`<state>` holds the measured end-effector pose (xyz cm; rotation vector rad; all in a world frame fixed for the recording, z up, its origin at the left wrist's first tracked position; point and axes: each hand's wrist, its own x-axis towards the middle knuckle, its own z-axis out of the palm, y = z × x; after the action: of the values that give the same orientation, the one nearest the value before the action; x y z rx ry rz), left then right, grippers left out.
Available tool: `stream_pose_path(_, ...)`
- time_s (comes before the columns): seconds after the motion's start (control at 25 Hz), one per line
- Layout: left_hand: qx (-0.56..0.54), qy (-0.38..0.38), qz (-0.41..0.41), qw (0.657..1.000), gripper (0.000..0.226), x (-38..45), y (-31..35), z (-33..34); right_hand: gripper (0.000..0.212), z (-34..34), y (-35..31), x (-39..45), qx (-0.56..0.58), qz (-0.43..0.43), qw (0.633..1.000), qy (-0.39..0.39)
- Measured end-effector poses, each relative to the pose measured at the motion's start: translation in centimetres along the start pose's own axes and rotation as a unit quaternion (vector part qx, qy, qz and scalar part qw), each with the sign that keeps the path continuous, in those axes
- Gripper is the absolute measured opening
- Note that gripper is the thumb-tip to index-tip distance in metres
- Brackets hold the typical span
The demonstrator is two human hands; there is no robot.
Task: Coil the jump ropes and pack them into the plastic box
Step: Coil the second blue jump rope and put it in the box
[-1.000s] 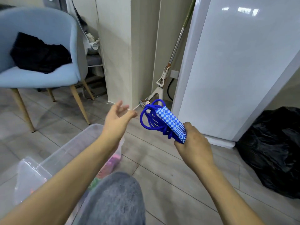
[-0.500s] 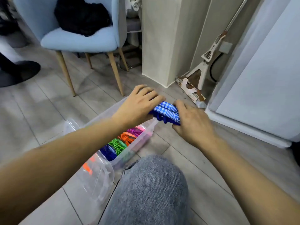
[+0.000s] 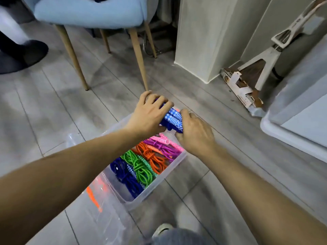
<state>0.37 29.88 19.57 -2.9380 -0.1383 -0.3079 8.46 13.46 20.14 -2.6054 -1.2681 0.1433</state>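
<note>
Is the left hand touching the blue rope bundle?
Touching. The head view shows the left hand curled over the blue rope bundle, no gap.

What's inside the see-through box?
The plastic box holds coiled ropes: dark blue, green, orange, purple, pink. The hands hide the far end.

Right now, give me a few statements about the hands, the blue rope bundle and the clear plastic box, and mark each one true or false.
1. Both the left hand and the right hand grip the coiled blue jump rope with checkered handles. True.
2. The clear plastic box holds nothing. False: green, orange, purple, pink and dark blue ropes lie inside.
3. The green coiled rope lies between a dark blue one and an orange one. True.
4. The box stands on the light blue chair. False: it stands on the floor.
</note>
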Motion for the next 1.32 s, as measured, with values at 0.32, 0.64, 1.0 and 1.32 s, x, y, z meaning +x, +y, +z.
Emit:
stream_pose_path(0.32, -0.070, -0.086, -0.154, 0.982, 0.092, 0.8, -0.5, 12.5, 0.065, 9.9, 2.6, 6.4, -0.058, 0.014, 0.992, -0.114)
stream_pose_path(0.64, -0.152, -0.195, -0.098, 0.964, 0.042, -1.9, 2.7, 18.4, 0.049, 14.4, 2.6, 7.7, -0.142, 0.058, 0.987, -0.047)
stream_pose_path(1.0, -0.091, -0.361, 0.001, 0.928, 0.059, -2.7, 4.7, 20.9, 0.046, 16.6, 2.0, 9.3, -0.193, 0.059, 0.978, -0.057)
stream_pose_path(1.32, -0.104, -0.390, -0.036, 0.914, 0.059, -5.0, 4.3, 20.3, 0.065, 16.3, 1.5, 8.0, -0.167, 0.021, 0.976, -0.141)
